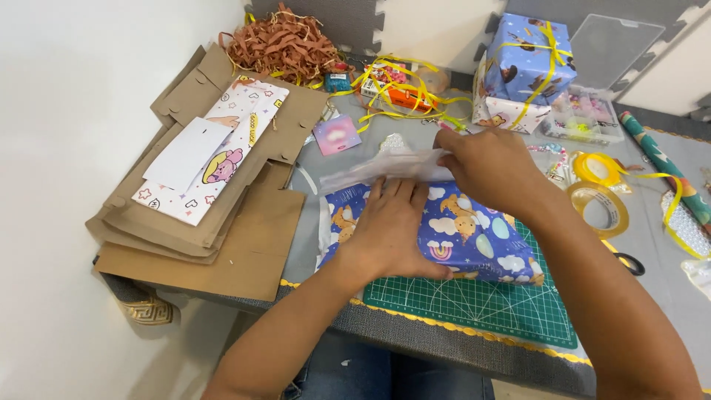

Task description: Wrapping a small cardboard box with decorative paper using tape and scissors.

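On gridded mat (474,307), hands flatten glossy wrapped box (474,237).

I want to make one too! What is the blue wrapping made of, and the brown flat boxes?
The blue wrapping looks like thin, slightly glossy printed paper: it folds in sharp creases. The flat boxes look like matte brown cardboard, stiff, with cut tabs.

I see a plain white wall (67,89) on my left, evenly lit with soft shadows. At the back stand grey and white interlocking foam mats (415,26). The worktop (444,348) is covered in grey fabric with yellow trim along its near edge, one corner patterned in gold.
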